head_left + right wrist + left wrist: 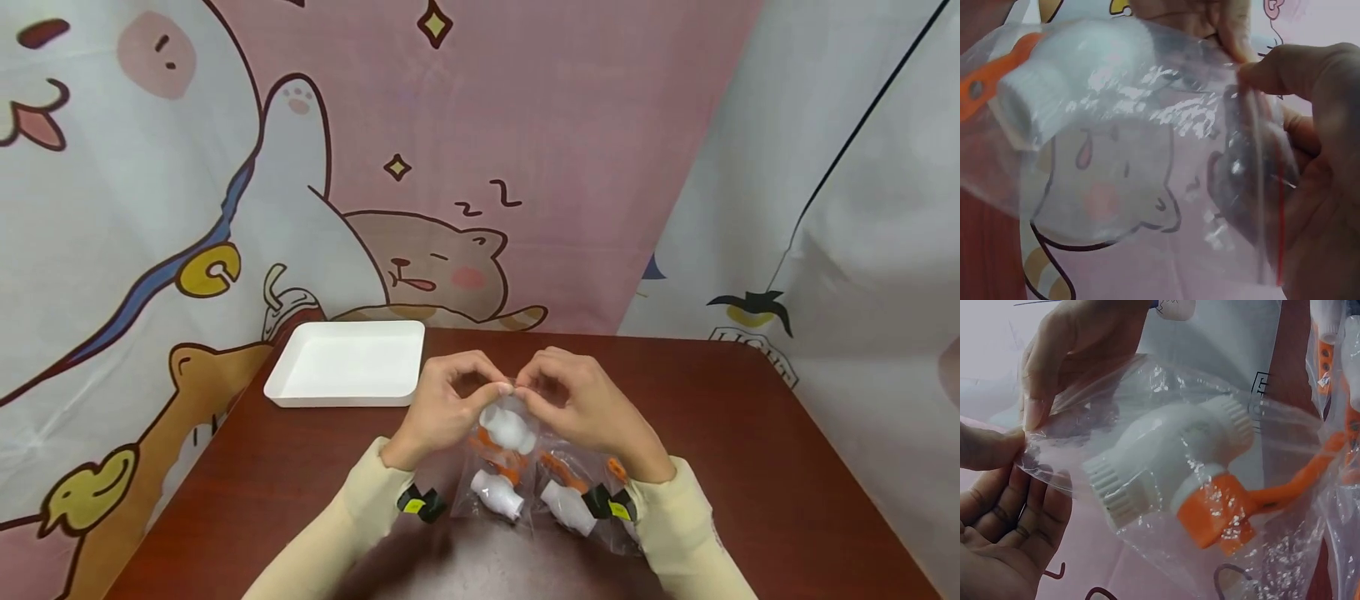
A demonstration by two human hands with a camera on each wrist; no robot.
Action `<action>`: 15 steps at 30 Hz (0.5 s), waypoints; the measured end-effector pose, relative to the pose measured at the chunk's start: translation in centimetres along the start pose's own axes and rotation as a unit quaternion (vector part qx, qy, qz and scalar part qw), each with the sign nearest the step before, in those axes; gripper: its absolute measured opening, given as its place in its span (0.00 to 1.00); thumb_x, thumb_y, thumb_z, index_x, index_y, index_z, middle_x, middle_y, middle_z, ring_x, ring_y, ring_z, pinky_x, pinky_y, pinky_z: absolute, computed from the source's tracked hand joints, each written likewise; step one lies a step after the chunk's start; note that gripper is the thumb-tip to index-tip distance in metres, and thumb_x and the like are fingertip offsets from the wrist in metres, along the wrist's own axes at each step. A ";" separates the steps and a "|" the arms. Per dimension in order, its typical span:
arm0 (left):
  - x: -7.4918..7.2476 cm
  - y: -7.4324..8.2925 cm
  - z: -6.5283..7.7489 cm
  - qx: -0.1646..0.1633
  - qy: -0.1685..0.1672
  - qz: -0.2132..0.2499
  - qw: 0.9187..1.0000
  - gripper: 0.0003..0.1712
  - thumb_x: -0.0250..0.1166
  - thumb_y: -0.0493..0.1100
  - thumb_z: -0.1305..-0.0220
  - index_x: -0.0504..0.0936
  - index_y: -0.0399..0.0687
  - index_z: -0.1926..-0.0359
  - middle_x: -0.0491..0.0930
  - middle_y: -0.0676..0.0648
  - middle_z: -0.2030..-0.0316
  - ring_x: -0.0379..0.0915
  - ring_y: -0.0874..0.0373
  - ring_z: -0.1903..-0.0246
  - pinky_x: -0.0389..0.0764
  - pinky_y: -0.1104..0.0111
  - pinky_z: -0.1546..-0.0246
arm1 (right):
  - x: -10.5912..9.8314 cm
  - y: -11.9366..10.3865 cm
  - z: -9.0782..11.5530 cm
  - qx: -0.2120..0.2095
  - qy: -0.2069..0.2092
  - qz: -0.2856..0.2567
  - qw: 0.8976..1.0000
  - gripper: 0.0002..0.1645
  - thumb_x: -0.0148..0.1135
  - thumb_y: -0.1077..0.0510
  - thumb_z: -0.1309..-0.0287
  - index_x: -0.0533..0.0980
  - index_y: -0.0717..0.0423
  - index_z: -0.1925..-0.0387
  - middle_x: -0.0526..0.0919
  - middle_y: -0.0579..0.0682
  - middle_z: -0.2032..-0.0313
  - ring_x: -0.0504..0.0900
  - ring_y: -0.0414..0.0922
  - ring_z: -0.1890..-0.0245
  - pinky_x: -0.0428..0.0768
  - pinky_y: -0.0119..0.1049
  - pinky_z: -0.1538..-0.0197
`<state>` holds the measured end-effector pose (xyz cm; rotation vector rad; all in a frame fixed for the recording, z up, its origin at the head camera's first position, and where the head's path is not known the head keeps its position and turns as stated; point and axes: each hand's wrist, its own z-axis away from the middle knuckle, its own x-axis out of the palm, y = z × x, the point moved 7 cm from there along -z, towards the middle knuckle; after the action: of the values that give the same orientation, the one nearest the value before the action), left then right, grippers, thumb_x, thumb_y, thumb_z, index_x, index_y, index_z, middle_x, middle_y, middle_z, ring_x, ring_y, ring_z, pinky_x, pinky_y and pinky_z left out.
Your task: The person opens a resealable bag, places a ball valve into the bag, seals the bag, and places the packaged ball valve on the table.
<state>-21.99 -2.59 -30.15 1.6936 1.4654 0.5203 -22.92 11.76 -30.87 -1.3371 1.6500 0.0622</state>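
Both hands are raised over the table and pinch the top edge of a clear zip-lock bag [1210,206]. A red line runs along its seal in the right wrist view. Inside hangs a white plastic ball valve [1172,450] with an orange handle [1300,484]. My left hand [447,406] holds the edge between thumb and fingertips. The right hand [588,406] pinches close beside it, the fingertips almost meeting. Whether the seal is parted cannot be made out. Below, another bagged white valve [497,494] lies on the table.
A shallow white tray [345,367] sits at the table's back left. More bagged white valves, one of them [567,507] near the right wrist, lie on the dark red table [720,467]. A printed cloth [570,167] hangs behind the table.
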 end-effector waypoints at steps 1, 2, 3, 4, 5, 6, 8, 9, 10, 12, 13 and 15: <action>0.0 0.1 0.1 0.002 0.000 -0.004 1.000 0.02 0.66 0.30 0.45 0.82 0.33 0.73 0.81 0.40 0.74 0.78 0.51 0.73 0.80 0.65 0.72 | 0.1 0.0 0.1 -0.001 -0.001 0.004 1.000 0.02 0.59 0.53 0.40 0.77 0.44 0.69 0.75 0.36 0.70 0.71 0.34 0.73 0.73 0.28 0.72; -0.1 0.1 0.1 0.004 0.000 -0.008 1.000 0.02 0.66 0.30 0.45 0.82 0.33 0.73 0.82 0.40 0.74 0.78 0.51 0.73 0.80 0.65 0.71 | 0.1 0.0 0.1 -0.003 -0.001 0.007 1.000 0.02 0.59 0.53 0.40 0.77 0.44 0.69 0.74 0.35 0.70 0.71 0.34 0.73 0.72 0.27 0.72; 0.0 0.2 0.1 0.005 0.000 -0.010 1.000 0.03 0.66 0.30 0.45 0.81 0.32 0.73 0.82 0.40 0.74 0.78 0.51 0.73 0.80 0.64 0.71 | 0.1 0.0 0.3 -0.006 0.002 0.009 1.000 0.02 0.60 0.53 0.40 0.77 0.44 0.69 0.74 0.35 0.71 0.71 0.34 0.73 0.72 0.27 0.72; 0.0 0.3 0.2 0.004 0.001 -0.010 1.000 0.03 0.66 0.30 0.45 0.81 0.32 0.73 0.82 0.40 0.74 0.78 0.51 0.73 0.80 0.63 0.71 | 0.0 0.0 0.4 -0.007 0.003 0.011 1.000 0.02 0.60 0.53 0.40 0.77 0.43 0.69 0.74 0.35 0.71 0.70 0.33 0.74 0.72 0.26 0.73; 0.0 0.3 0.2 0.004 0.002 -0.012 1.000 0.03 0.66 0.30 0.45 0.81 0.33 0.73 0.82 0.41 0.74 0.78 0.51 0.73 0.80 0.64 0.71 | 0.0 -0.1 0.5 -0.009 0.005 0.012 1.000 0.02 0.60 0.53 0.40 0.76 0.43 0.69 0.73 0.35 0.71 0.70 0.33 0.74 0.72 0.26 0.73; -0.1 0.4 0.2 0.003 0.004 -0.012 1.000 0.03 0.66 0.30 0.45 0.81 0.33 0.73 0.82 0.41 0.74 0.78 0.51 0.73 0.80 0.64 0.71 | -0.1 -0.1 0.6 -0.013 0.007 0.012 1.000 0.02 0.61 0.54 0.41 0.76 0.43 0.70 0.73 0.35 0.72 0.70 0.34 0.74 0.71 0.26 0.73; -0.3 0.5 0.3 0.000 0.007 -0.014 1.000 0.02 0.66 0.30 0.45 0.81 0.33 0.73 0.81 0.40 0.74 0.77 0.51 0.74 0.80 0.65 0.72 | -0.2 -0.1 0.7 -0.016 0.007 0.014 1.000 0.02 0.61 0.54 0.41 0.76 0.43 0.70 0.73 0.35 0.73 0.70 0.34 0.75 0.71 0.26 0.74; -0.4 0.5 0.3 -0.002 0.010 -0.013 1.000 0.02 0.66 0.30 0.45 0.81 0.34 0.73 0.81 0.40 0.75 0.77 0.51 0.74 0.79 0.66 0.73 | -0.3 -0.1 0.7 -0.016 0.006 0.015 1.000 0.03 0.61 0.54 0.41 0.76 0.43 0.70 0.73 0.35 0.73 0.70 0.34 0.75 0.71 0.26 0.74; -0.6 0.6 0.3 -0.002 0.013 -0.013 1.000 0.02 0.66 0.29 0.45 0.81 0.34 0.73 0.81 0.40 0.75 0.76 0.51 0.75 0.79 0.67 0.73 | -0.4 -0.1 0.8 -0.015 0.004 0.016 1.000 0.03 0.61 0.54 0.41 0.76 0.43 0.70 0.73 0.35 0.72 0.70 0.34 0.75 0.71 0.26 0.73; -1.1 0.6 0.4 -0.004 0.020 -0.015 1.000 0.02 0.66 0.29 0.45 0.81 0.33 0.73 0.81 0.40 0.74 0.75 0.50 0.75 0.78 0.69 0.74 | -0.6 0.0 1.0 -0.012 0.001 0.020 1.000 0.02 0.61 0.54 0.41 0.76 0.44 0.70 0.73 0.35 0.72 0.70 0.34 0.74 0.71 0.26 0.73; -1.4 0.6 0.4 -0.004 0.023 -0.015 1.000 0.02 0.66 0.30 0.45 0.81 0.33 0.73 0.81 0.39 0.74 0.75 0.50 0.76 0.77 0.70 0.74 | -0.7 0.2 1.2 -0.010 -0.001 0.022 1.000 0.02 0.61 0.54 0.41 0.76 0.44 0.70 0.73 0.35 0.72 0.70 0.34 0.75 0.71 0.26 0.73; -1.8 0.5 0.4 -0.005 0.030 -0.015 0.999 0.03 0.66 0.30 0.45 0.81 0.32 0.73 0.81 0.39 0.74 0.74 0.50 0.76 0.76 0.71 0.75 | -1.0 0.4 1.5 -0.008 0.000 0.027 1.000 0.02 0.60 0.55 0.41 0.76 0.45 0.69 0.73 0.35 0.72 0.70 0.34 0.75 0.71 0.26 0.73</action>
<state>-21.79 -4.45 -29.59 1.6578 1.5258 0.5653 -22.37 13.47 -31.20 -1.3039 1.6886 0.1089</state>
